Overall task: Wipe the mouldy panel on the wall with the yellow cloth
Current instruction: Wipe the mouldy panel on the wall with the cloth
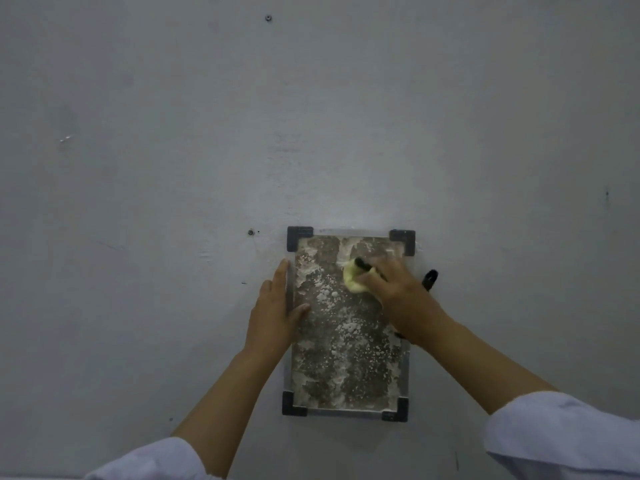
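The mouldy panel (346, 344) hangs on the grey wall, a rectangle mottled brown and white, held by black corner brackets. My right hand (391, 284) presses a bunched yellow cloth (353, 278) against the panel's upper right part; black bands show on the fingers. My left hand (277, 306) lies flat along the panel's left edge, fingers pointing up, thumb resting on the panel face. It holds nothing.
The grey wall (311, 116) fills the view. A small screw (250, 232) sits left of the panel's top corner and another (268, 18) is high up. A black clip-like object (430, 278) shows just right of the panel behind my right hand.
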